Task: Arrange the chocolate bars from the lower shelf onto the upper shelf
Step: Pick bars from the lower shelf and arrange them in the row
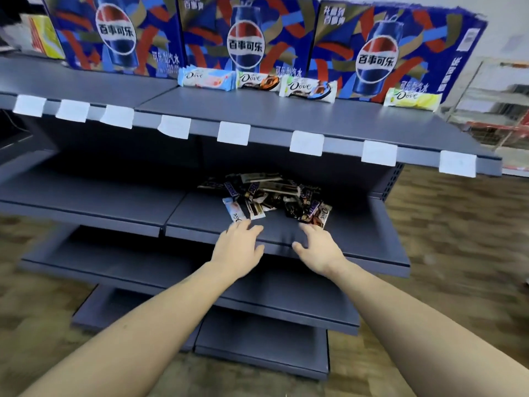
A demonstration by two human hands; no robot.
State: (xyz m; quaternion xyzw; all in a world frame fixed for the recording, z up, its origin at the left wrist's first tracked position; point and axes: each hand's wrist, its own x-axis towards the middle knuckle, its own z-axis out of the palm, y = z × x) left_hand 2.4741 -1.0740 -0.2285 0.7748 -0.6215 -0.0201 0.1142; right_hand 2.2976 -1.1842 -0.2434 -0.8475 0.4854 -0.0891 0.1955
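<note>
Grey lower shelf [357, 233] carries the chocolate pile [272, 197]; left hand [239, 247] and right hand [319, 247] hover just before it, fingers spread, holding nothing. Best pinch one front bar cleanly.

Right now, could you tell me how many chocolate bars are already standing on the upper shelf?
4, propped against the Pepsi cartons: a pale blue bar, an orange-brown bar, a white-and-blue bar, and, apart at the right, a yellow bar. None looks hidden.
</note>
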